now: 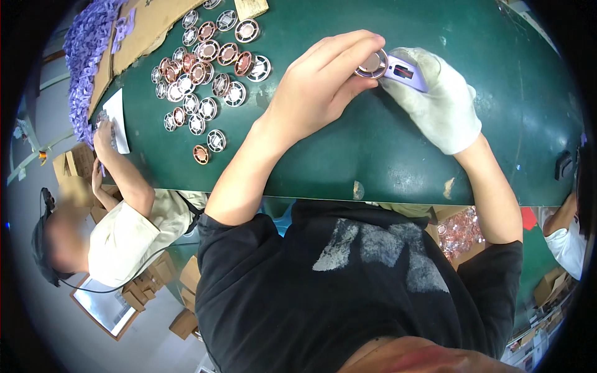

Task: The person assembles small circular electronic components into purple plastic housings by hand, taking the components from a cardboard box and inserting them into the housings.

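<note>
My bare left hand point(314, 90) is closed on a round, spoked metal disc point(374, 64) with a shiny rim, gripped between fingers and thumb. In a white glove, my right hand point(438, 105) is closed around a lavender plastic piece point(407, 74) with a dark slot in it. The disc's edge meets the end of the plastic piece, over the green table point(348, 149); whether the two are joined I cannot tell. Left of my left forearm lies a loose group of similar discs point(208, 50), some silver and some copper-coloured.
A large heap of lavender plastic pieces point(87, 56) lies beside a cardboard sheet point(152, 28) at far left. A co-worker point(124, 230) sits to my left, hands near a white paper point(116, 118). A black object point(564, 165) rests near the right edge. A box of reddish pieces point(460, 233) stands below the table edge.
</note>
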Available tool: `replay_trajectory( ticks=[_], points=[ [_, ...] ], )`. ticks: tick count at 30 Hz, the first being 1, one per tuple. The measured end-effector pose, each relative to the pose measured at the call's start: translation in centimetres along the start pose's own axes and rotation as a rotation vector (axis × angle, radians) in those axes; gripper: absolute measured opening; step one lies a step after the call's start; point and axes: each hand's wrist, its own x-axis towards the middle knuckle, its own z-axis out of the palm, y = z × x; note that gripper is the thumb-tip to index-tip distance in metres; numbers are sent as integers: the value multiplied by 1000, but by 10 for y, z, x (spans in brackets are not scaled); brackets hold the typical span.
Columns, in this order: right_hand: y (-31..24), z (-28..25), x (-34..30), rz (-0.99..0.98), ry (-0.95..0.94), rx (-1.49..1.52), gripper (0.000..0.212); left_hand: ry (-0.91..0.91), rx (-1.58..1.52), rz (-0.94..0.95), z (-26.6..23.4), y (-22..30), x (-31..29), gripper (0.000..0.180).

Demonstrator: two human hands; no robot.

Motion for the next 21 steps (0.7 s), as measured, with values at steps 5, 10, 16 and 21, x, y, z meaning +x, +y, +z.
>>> replay_trajectory(
  ticks=[5, 10, 16, 21],
  points=[
    [-18, -24, 15, 377, -452, 238, 42, -31, -18, 129, 3, 6, -4, 63],
    [-12, -3, 0, 356, -290, 351, 39, 31, -562, -113, 10, 14, -7, 56],
    [-21, 7, -12, 281, -125, 281, 33, 119, -835, -245, 22, 12, -7, 25],
    [-17, 10, -4, 277, -82, 162, 39, 49, -612, -242, 11, -7, 12, 22]
  ],
)
